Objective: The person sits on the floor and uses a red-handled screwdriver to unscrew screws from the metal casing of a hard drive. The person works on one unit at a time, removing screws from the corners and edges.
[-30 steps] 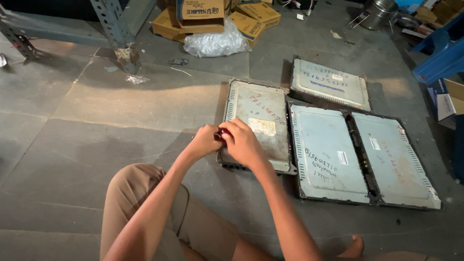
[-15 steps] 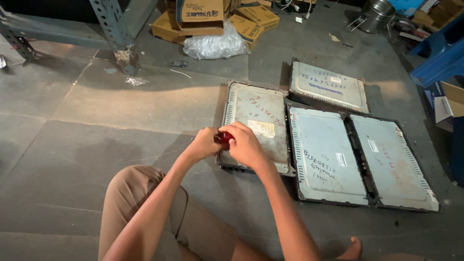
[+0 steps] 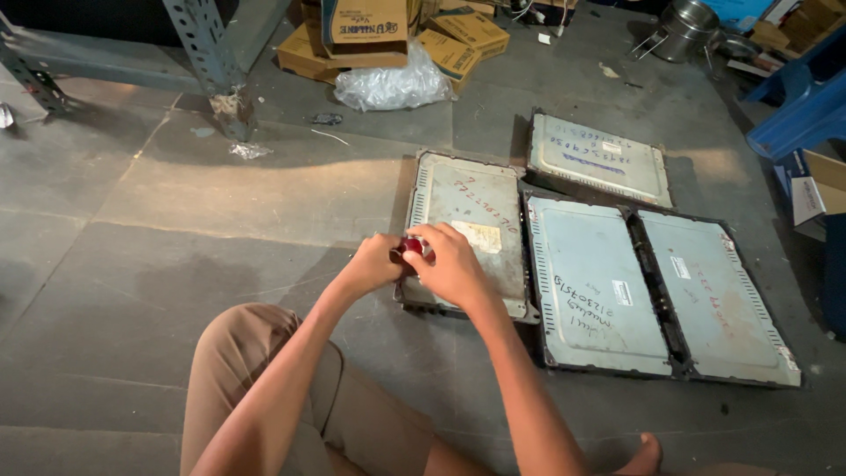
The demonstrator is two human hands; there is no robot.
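— What colour is that small thing (image 3: 411, 246) pinched over the nearest metal panel (image 3: 463, 231)?

— Red. The panel itself is dull grey with a pale yellowish label and dark scrawl.

— And right of that panel?

— Two panels (image 3: 656, 291), pale blue-grey, black-rimmed, dark handwriting on them.

— Beyond the panel?

— Brown cardboard boxes (image 3: 388, 35) and a clear plastic bag (image 3: 392, 86).

— Below it?

— Tan trousers (image 3: 264, 388) on grey floor tiles (image 3: 132, 256).

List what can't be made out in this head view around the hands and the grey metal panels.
- Small red object: mostly covered by the left hand and right hand; its kind is unclear.
- Nearest grey panel: its near left part is hidden under both hands.
- Far panel: handwriting too small to make out.
- Blue object: cut off by the right edge.
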